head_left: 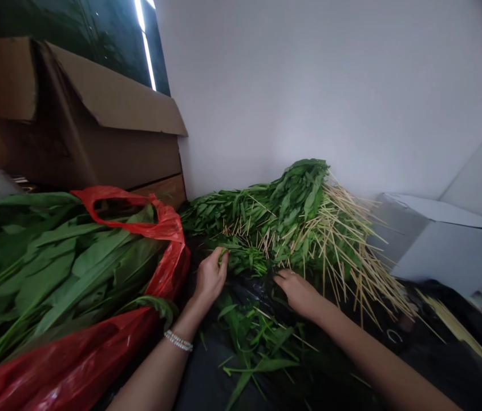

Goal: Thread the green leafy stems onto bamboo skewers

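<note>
My left hand [212,274], with a beaded bracelet at its wrist, is closed, a bit of green showing between thumb and fingertips. Just right of it lies a small bunch of leaves with green stems [254,260]. My right hand [294,290] rests over black plastic [247,288], its fingers curled and their tips dim; what they hold, if anything, cannot be made out. Behind both hands is a large heap of leaves [304,188] with thin pale sticks [343,237] pointing out to the right. Loose leaves [262,337] lie between my forearms.
At the left, a red plastic bag [167,228] holds large green leaves [73,268]. A cardboard box [125,151] stands behind it. White boxes [454,245] are at the right, with more pale sticks [458,325] in front. A white wall rises behind.
</note>
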The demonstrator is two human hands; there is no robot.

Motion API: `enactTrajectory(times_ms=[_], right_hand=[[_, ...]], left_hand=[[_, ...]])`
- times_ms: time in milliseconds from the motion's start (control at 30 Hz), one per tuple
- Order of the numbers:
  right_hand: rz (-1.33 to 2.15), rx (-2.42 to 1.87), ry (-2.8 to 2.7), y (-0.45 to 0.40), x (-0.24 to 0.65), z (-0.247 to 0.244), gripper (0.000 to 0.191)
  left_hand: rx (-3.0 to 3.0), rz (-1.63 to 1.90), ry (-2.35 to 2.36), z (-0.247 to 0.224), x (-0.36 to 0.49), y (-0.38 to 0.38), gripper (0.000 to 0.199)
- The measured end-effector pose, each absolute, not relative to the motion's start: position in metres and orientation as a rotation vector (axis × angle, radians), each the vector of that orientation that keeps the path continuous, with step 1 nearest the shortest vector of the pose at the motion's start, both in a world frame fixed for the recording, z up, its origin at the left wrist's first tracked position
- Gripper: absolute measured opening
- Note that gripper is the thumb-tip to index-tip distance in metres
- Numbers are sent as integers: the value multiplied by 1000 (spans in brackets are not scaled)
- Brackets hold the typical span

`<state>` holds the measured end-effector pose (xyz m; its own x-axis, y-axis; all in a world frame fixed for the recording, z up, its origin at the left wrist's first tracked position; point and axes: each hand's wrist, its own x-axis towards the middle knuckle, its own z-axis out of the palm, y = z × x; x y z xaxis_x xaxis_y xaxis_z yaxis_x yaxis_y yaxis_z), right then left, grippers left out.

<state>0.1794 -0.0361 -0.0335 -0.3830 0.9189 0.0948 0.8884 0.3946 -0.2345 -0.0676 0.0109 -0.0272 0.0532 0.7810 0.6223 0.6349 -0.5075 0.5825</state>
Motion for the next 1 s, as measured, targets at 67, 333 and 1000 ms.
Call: enactTrajectory(times_ms=[67, 333, 1000], right_hand=[[209, -1630, -2431, -44, 189, -33, 40], [322, -1598, -2330, -70, 207, -22, 18], [430, -1525, -2205, -119, 214, 9, 16]], left_hand=[[2157, 1445, 1485, -26, -68, 11, 25], [2163, 1468, 1479, -25, -68, 13, 26], [2176, 1424, 1493, -27, -68, 15, 25]])
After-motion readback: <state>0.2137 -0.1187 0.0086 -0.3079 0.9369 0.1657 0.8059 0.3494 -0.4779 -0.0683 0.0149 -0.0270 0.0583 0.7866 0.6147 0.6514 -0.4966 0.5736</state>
